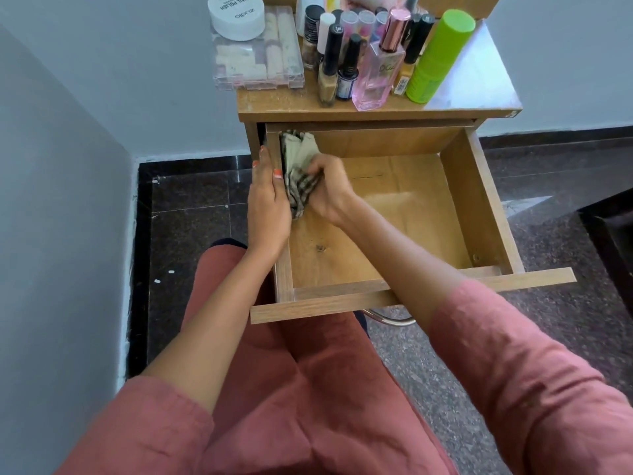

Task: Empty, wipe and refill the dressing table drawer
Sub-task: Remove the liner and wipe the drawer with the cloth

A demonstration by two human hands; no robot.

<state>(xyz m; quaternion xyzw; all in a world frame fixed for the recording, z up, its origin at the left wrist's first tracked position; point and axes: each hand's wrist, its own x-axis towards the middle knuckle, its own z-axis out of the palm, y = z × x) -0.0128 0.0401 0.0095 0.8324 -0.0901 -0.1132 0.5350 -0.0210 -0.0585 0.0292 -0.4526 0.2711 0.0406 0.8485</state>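
Right hand blurred, fingers buried in cloth

The dressing table drawer is a shallow wooden box with a light oak-grain finish, pulled well out from beneath the table top. Its front panel is wider than the box and overhangs on both sides. The floor of the drawer is bare, showing a dark knot mark near the front-left area and a faint crease line toward the rear. A checked cloth, cream with dark stripes, is bunched against the inner face of the drawer's left wall near the rear-left corner. The cloth stands partly upright along that wall, its lower end touching the drawer floor.
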